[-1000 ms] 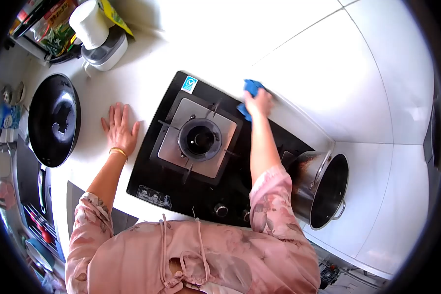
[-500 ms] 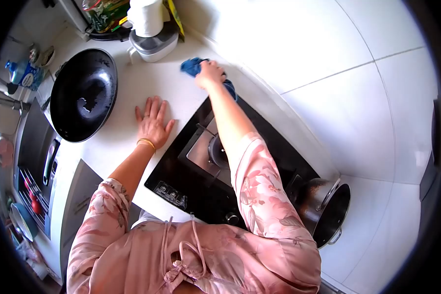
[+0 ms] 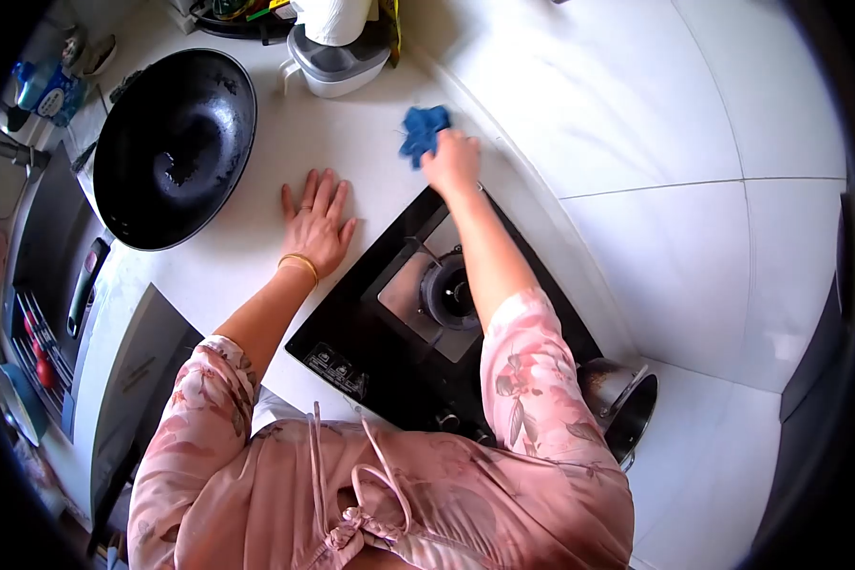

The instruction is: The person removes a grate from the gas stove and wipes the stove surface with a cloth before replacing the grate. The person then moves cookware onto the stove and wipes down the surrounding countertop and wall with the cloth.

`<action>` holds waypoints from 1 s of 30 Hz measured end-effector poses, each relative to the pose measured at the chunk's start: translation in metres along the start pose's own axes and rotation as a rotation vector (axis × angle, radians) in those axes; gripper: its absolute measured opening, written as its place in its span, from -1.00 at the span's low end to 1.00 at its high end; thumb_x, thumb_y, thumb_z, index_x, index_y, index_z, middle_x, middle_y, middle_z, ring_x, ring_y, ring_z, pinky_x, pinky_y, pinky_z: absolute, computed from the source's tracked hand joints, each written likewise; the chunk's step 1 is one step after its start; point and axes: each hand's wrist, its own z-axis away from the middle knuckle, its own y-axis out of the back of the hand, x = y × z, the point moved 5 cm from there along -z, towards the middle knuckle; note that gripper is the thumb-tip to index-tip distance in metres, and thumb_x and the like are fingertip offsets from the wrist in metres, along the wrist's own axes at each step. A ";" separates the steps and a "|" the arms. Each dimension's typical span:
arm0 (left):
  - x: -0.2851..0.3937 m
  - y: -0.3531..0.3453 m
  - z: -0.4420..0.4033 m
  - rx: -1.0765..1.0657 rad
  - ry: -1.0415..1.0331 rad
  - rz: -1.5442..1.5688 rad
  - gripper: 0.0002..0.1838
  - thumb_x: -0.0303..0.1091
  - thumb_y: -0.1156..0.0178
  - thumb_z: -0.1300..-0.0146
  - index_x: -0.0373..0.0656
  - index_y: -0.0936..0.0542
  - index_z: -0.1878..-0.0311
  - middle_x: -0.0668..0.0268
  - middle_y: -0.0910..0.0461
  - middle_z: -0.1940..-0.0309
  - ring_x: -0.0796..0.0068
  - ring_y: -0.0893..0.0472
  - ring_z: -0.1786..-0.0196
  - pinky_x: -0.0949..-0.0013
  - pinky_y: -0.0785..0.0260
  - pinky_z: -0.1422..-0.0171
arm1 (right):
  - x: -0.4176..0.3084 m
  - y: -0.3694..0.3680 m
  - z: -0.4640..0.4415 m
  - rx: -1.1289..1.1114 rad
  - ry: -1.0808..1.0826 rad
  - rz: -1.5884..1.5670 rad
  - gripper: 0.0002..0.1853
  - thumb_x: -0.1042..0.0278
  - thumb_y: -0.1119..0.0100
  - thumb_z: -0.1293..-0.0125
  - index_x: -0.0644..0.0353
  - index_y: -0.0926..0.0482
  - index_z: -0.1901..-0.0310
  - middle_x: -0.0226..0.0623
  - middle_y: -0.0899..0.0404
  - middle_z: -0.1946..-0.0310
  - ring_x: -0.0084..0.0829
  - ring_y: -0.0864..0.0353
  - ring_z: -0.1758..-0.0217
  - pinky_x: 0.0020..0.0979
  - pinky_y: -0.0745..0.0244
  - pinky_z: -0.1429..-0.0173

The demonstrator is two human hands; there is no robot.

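The right hand (image 3: 453, 160) has its fingers curled on the near edge of a blue cloth (image 3: 423, 135); the hand is slightly blurred and the fingertips cannot be made out. The cloth, soft, crumpled and ragged in outline, is on the white counter (image 3: 214, 285), just beyond the upper corner of the stove (image 3: 351, 309). The left hand (image 3: 315, 231) grips nothing: palm down, fingers spread and extended, it bears flat on the smooth counter between wok and stove. A thin gold-coloured bracelet (image 3: 301, 264) rings that wrist. The stove has a glossy black top, a squarish brushed-metal plate (image 3: 399, 294) and a round dark burner (image 3: 435, 288), partly covered by the right forearm. The wok (image 3: 171, 142) is black, round and deep, its inner surface shiny with irregular patches. A cylindrical metal pot (image 3: 598, 385), brown-stained at the side, is tilted beside the stove. Both sleeves (image 3: 537, 380) are pink, floral and satiny. Glossy white tiles (image 3: 655, 247) face the wall.
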 end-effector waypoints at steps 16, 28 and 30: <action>-0.007 0.000 -0.001 -0.038 -0.016 0.089 -0.38 -0.05 0.06 -0.31 -0.08 -0.20 -0.39 0.23 -0.02 -0.45 0.20 0.09 -0.51 -0.20 0.39 -0.49 | -0.022 0.005 0.018 -0.034 0.107 0.272 -0.81 0.46 -0.09 -0.08 0.25 -0.61 0.27 -0.15 -0.60 0.20 -0.15 -0.47 0.01 -0.13 -0.34 -0.04; -0.010 0.001 -0.002 -0.076 -0.026 0.121 -0.38 -0.03 0.09 -0.33 -0.10 -0.19 -0.39 0.22 0.01 -0.46 0.18 0.13 -0.52 -0.23 0.41 -0.48 | 0.001 0.004 -0.012 -0.063 -0.071 0.262 -0.83 0.45 -0.07 -0.11 0.26 -0.55 0.26 -0.09 -0.57 0.19 -0.09 -0.46 0.03 -0.08 -0.35 -0.07; -0.011 -0.003 -0.001 -0.070 -0.032 0.128 -0.38 -0.03 0.09 -0.33 -0.10 -0.19 -0.40 0.22 0.01 -0.46 0.18 0.13 -0.52 -0.23 0.42 -0.48 | 0.013 0.001 -0.022 0.058 -0.179 0.235 -0.84 0.46 -0.05 -0.12 0.25 -0.56 0.27 -0.12 -0.57 0.18 -0.08 -0.48 0.04 -0.10 -0.37 -0.07</action>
